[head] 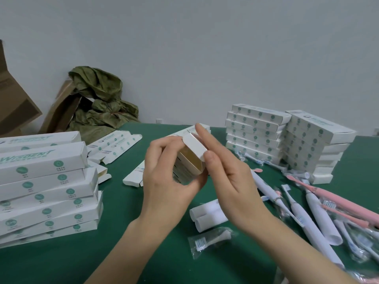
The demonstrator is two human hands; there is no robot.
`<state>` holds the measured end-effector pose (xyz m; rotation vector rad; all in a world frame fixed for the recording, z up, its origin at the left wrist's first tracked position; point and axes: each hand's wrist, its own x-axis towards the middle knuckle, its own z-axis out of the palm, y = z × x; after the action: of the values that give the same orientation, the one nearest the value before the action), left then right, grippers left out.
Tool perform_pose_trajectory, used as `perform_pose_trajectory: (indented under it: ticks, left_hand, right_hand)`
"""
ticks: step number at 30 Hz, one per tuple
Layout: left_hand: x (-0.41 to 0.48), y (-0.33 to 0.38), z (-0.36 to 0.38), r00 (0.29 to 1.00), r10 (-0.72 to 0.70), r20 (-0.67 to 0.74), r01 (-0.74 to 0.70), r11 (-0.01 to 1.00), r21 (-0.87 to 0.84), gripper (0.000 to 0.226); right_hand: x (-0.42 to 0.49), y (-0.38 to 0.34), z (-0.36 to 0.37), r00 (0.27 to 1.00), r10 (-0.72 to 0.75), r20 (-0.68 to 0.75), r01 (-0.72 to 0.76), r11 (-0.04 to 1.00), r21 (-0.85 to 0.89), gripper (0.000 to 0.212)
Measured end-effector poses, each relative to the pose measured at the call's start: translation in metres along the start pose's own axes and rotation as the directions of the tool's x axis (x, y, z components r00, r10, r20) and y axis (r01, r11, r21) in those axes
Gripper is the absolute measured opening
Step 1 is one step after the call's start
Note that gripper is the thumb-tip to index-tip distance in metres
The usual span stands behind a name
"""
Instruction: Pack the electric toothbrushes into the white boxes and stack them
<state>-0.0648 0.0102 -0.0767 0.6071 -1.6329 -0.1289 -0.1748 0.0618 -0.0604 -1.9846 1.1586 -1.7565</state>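
While in left hand (164, 177), white box (185, 168), flap (194, 147) open.

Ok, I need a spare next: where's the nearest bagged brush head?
Head view, lower centre: the bagged brush head lies on the table, just nearer than two white cylinders, beside the right forearm.

Soft, even light fills the scene; shadows on the green desk (127, 253) are faint. Wide-angle bending curves the edges, and the nearest boxes (47, 181) look slightly soft.
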Motion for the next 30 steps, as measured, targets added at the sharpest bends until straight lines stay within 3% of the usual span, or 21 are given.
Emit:
perform_pose_trajectory:
  ticks: [4, 7, 11, 18, 24, 30]
  left_hand:
    - [-0.006, -0.004, 0.006, 0.988, -0.150, 0.039, 0.154, 0.966, -0.208, 0.075]
    - [-0.009, -0.009, 0.011, 0.967, -0.209, 0.149, 0.226, 0.968, -0.108, 0.080]
    - [-0.010, -0.016, 0.009, 0.979, -0.193, 0.065, 0.197, 0.978, -0.067, 0.071]
    - [-0.005, -0.012, 0.007, 0.979, -0.199, 0.044, 0.201, 0.978, -0.053, 0.062]
    - [-0.006, -0.009, 0.005, 0.976, -0.214, 0.046, 0.216, 0.975, -0.060, 0.062]
    - [-0.006, -0.009, 0.007, 0.971, -0.227, 0.075, 0.231, 0.971, -0.059, 0.063]
  right_hand:
    - [0.000, 0.005, 0.004, 0.978, -0.207, -0.006, 0.201, 0.959, -0.199, 0.039]
    - [0.001, 0.008, 0.005, 0.982, -0.147, -0.116, 0.128, 0.979, -0.158, 0.036]
    - [0.000, 0.012, 0.003, 0.976, -0.159, -0.147, 0.128, 0.971, -0.201, 0.037]
    - [0.002, 0.013, -0.003, 0.991, -0.041, -0.125, 0.030, 0.996, -0.089, 0.036]
    - [0.000, 0.020, 0.000, 0.968, -0.212, -0.133, 0.171, 0.948, -0.269, 0.039]
    - [-0.010, 0.018, 0.013, 0.969, -0.178, -0.172, 0.135, 0.962, -0.236, 0.039]
